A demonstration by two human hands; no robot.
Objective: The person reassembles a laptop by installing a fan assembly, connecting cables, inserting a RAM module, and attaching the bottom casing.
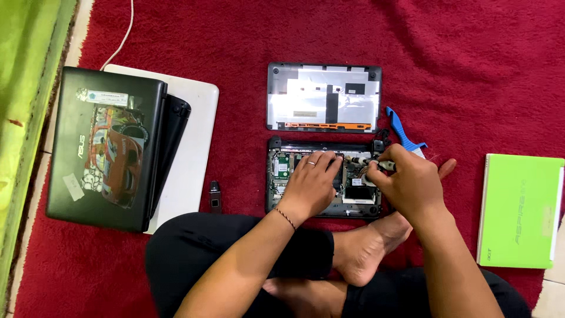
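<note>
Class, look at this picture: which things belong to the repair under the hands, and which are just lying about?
In use:
opened laptop base
left hand resting on it
right hand holding a screwdriver
removed bottom cover
blue pry tool

Lying about:
black laptop
white laptop under it
green laptop
small black object

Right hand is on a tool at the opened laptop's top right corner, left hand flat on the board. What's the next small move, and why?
Probably keep the left hand pressing on the opened laptop base and work the tool in the right hand at that one spot. Its tip sits among the exposed parts near the hinge corner; whether a screw lies under it is hidden by the fingers.
</note>
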